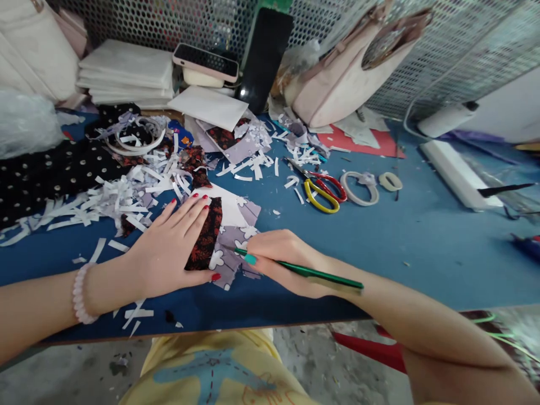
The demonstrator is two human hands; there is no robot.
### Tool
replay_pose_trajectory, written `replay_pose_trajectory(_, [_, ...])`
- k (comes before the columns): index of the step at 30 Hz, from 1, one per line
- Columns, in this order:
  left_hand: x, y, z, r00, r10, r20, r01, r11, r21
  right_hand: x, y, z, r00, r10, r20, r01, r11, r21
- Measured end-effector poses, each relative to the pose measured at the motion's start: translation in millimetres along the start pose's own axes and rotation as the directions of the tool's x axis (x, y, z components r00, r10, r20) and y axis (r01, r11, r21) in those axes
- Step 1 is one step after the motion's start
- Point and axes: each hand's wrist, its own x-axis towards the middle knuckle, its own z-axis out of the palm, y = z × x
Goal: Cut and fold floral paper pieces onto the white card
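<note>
My left hand (169,247) lies flat with fingers stretched out, pressing down a dark red-patterned piece (206,236) that sits on a lilac floral fabric piece (234,247). My right hand (282,264) is closed around a green pencil (304,271), whose tip touches the lilac fabric just right of the dark piece. Both hands rest near the front edge of the blue table (422,247). A bead bracelet is on my left wrist.
White paper strips (126,197) litter the left half. Red-and-yellow scissors (323,188), two tape rolls (360,188), black dotted fabric (50,169), stacked white sheets (126,70), a phone (206,61), a pink bag (350,73) and a white power strip (451,171) lie behind.
</note>
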Motion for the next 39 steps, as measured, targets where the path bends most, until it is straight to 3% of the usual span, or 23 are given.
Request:
replay_pose_trajectory(5, [-1,-2,1.1,1.000,0.008,0.005,-0.008,1.000,0.019,4,-2,-15,0.991,0.101,0.085,-0.110,0.988,0.105])
replay_pose_trajectory(11, [-1,-3,1.7,1.000,0.007,0.013,-0.007,0.999,0.049,2,-3,-21,0.983,0.137,0.120,-0.155,0.975,0.157])
replay_pose_trajectory(19, [-1,-2,-0.5,1.000,0.004,0.017,-0.005,0.997,0.071,-6,5,-9,0.991,0.110,-0.075,-0.100,0.987,0.129])
replay_pose_trajectory(28, [0,-1,-1.3,0.999,-0.008,0.038,0.007,1.000,0.029,-2,7,0,0.999,0.020,-0.036,-0.019,0.999,0.031])
replay_pose_trajectory(39, [0,-1,-1.1,1.000,0.001,0.030,-0.001,1.000,0.002,-1,0,-11,0.992,0.099,0.075,-0.102,0.994,0.047])
